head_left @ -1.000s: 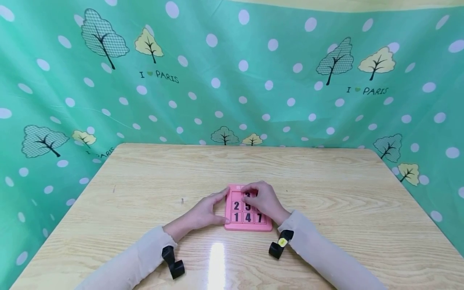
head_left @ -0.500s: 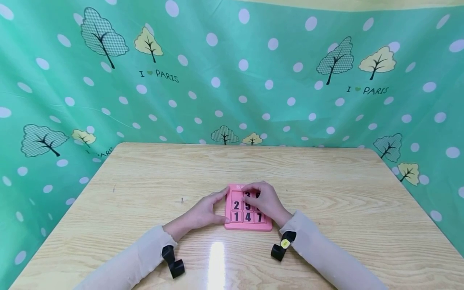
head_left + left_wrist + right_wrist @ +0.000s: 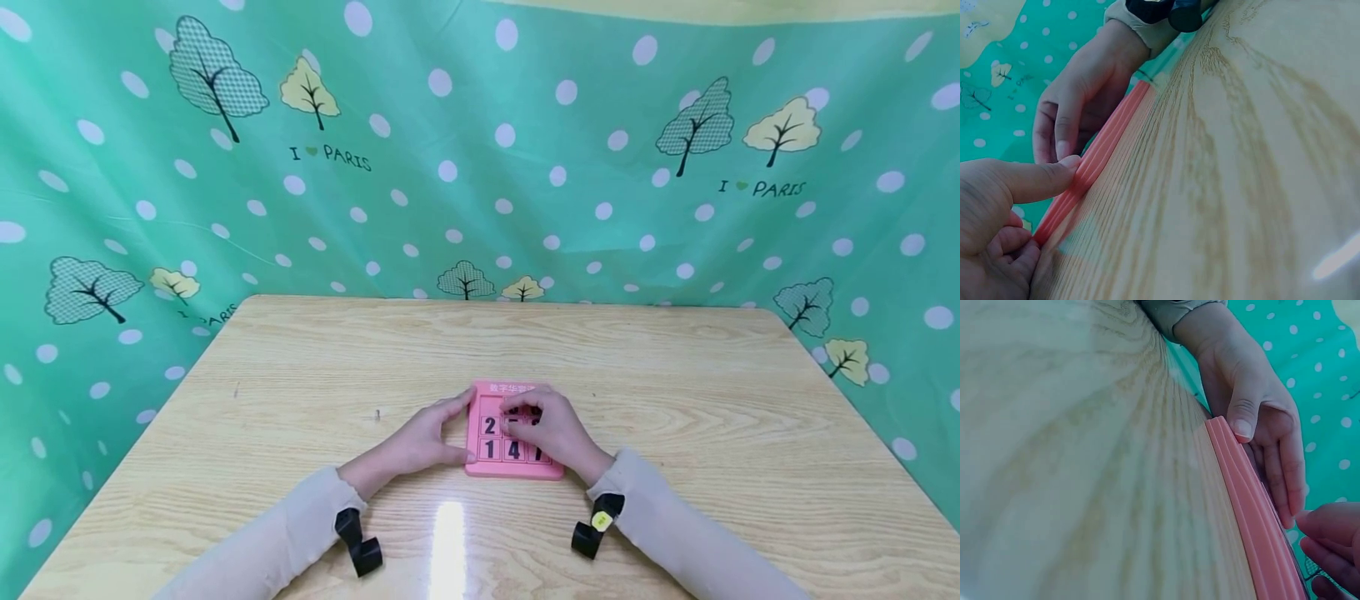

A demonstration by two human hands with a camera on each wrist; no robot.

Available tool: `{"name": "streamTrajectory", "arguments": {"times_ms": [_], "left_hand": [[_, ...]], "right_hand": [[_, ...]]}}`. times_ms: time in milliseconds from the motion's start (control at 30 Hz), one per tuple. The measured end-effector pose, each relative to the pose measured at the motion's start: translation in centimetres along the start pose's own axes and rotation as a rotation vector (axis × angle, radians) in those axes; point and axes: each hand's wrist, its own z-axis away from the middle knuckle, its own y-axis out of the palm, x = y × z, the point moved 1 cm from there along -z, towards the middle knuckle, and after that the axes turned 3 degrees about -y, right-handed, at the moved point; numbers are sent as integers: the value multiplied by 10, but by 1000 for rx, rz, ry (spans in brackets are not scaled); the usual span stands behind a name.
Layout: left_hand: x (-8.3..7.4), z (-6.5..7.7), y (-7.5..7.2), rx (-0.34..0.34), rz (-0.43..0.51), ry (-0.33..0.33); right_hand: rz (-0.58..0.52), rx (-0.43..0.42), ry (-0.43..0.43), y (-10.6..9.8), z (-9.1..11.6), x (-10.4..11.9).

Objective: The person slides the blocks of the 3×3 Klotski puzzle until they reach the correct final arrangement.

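Observation:
A pink sliding number puzzle (image 3: 513, 470) lies flat on the wooden table. Black numerals 2 (image 3: 489, 426), 1 (image 3: 489, 449) and 4 (image 3: 513, 450) show on its tiles, and its top left cell holds no tile. My left hand (image 3: 422, 439) holds the frame's left side, thumb at the near corner and index finger at the far one. Over the tiles, my right hand (image 3: 561, 432) has bent, loosely spread fingers, with index finger and thumb close to the middle column. That hand partly hides the right-hand tiles. Both wrist views show the puzzle edge-on, so fingertip contact is hard to judge.
The pale wood table (image 3: 315, 358) stretches around the puzzle, with a bright light reflection near its front. A green dotted curtain (image 3: 480, 167) with printed trees hangs behind and beside it. Black wrist cameras (image 3: 588, 533) sit on both sleeves.
My right hand has drawn slightly down and to the right. More of the white lettering along the top shows, while the 5 and 7 are more covered. My left hand stays put.

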Motion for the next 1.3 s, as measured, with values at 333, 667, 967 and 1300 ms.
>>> {"name": "streamTrajectory", "arguments": {"times_ms": [333, 667, 967, 1300], "left_hand": [[-1, -1, 1, 5, 9, 2], [2, -1, 1, 8, -14, -6], [1, -1, 1, 5, -2, -8], [2, -2, 1, 7, -4, -10]], "right_hand": [[10, 41, -55, 2, 4, 1], [10, 36, -42, 3, 4, 3], [27, 32, -43, 5, 2, 4], [30, 17, -8, 7, -2, 4]]}}
